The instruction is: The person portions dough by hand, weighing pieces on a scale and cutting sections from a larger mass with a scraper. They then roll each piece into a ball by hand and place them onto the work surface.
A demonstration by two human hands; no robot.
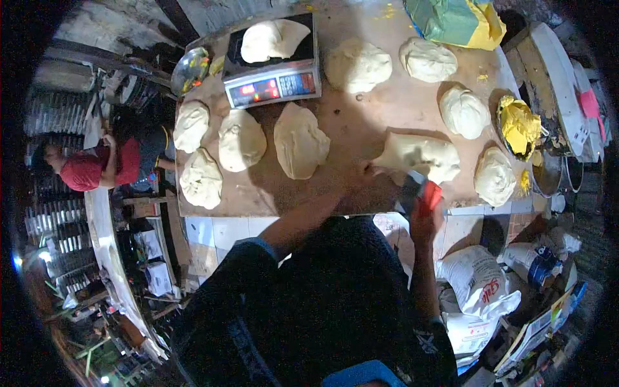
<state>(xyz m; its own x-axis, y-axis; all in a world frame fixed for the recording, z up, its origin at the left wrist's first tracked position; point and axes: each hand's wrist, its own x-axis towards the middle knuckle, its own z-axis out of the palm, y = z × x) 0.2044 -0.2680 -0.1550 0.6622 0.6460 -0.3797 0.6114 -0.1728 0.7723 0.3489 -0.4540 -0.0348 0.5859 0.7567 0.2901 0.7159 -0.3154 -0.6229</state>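
A large piece of dough [422, 153] lies on the wooden table in front of me, its left end drawn to a taper. At that tapered end is my left hand [361, 175], in shadow, its fingers closed on the dough's edge. My right hand [425, 219] grips a dough scraper [431, 193] with a red handle, its blade against the dough's near side. Left of my hands sits an oval dough piece [300, 142]. On the digital scale [271, 90], whose red display is lit, rests another dough lump [272, 42].
Several more dough lumps [464, 111] are spread over the tabletop [351, 122]. A yellow-lined bowl [518, 129] stands at the right edge, a metal bowl [191, 71] at the left. White sacks [477, 280] are below right. A person in red [97, 164] is at far left.
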